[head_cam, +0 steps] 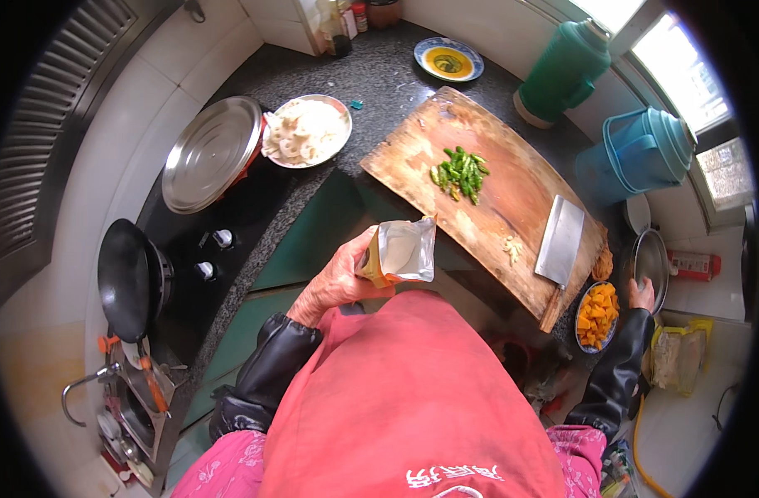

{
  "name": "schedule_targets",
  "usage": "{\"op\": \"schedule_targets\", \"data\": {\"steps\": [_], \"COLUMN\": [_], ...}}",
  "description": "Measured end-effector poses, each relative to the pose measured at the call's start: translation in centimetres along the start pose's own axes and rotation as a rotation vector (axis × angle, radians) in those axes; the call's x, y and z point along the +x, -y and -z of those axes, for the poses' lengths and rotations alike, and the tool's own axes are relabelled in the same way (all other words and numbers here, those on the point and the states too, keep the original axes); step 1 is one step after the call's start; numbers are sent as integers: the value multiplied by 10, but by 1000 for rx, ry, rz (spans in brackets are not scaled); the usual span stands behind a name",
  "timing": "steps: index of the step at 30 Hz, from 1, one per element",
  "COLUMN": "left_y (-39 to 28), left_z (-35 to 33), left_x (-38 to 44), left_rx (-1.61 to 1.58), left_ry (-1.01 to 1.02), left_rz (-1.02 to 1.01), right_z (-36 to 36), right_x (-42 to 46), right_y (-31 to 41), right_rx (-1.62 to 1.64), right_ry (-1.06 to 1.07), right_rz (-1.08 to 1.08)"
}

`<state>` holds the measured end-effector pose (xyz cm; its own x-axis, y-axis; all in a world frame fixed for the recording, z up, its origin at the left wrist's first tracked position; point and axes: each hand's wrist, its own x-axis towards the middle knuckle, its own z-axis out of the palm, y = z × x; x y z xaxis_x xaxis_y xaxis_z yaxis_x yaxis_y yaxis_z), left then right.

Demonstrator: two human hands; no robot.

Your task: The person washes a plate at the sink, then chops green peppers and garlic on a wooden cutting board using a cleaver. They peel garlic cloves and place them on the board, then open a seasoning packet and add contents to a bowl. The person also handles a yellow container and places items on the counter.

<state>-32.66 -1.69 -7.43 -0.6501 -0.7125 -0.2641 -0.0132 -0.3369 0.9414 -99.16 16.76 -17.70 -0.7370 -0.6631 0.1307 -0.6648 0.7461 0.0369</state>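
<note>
My left hand (342, 274) is wrapped around a foil-lined pouch (407, 252), whose top gapes and shows pale contents inside. Over on the right, my right hand (642, 295) reaches to a round metal bowl (651, 267); its fingers are at the near rim, and whether they grip it is unclear. Beside that hand sits a plate of orange diced pumpkin (597, 316). A wooden cutting board (417, 143) bears chopped green peppers (460, 174), a little minced garlic (513, 248) and a cleaver (560, 239).
Sliced lotus root (305, 132) fills a plate near a metal lid (214, 155). A black wok (127, 280) stands by the stove knobs (222, 238). Behind the board are a plate with yellow liquid (448, 60), a green thermos (563, 71) and a blue thermos (641, 152). A faucet (83, 389) is at left.
</note>
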Motion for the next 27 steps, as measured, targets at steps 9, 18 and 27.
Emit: {"op": "schedule_targets", "data": {"steps": [9, 18, 27], "left_y": [23, 44, 55], "left_z": [56, 119, 152], "left_x": [-32, -98, -149], "left_rx": [-105, -8, -211], "left_ry": [-24, -123, -221], "left_rz": [-75, -138, -185], "right_z": [183, 223, 228], "right_x": [-162, -257, -292], "right_y": [392, 579, 645], "right_rx": [1279, 833, 853], "right_ry": [499, 835, 1178], "right_rz": [880, 1879, 2043]}}
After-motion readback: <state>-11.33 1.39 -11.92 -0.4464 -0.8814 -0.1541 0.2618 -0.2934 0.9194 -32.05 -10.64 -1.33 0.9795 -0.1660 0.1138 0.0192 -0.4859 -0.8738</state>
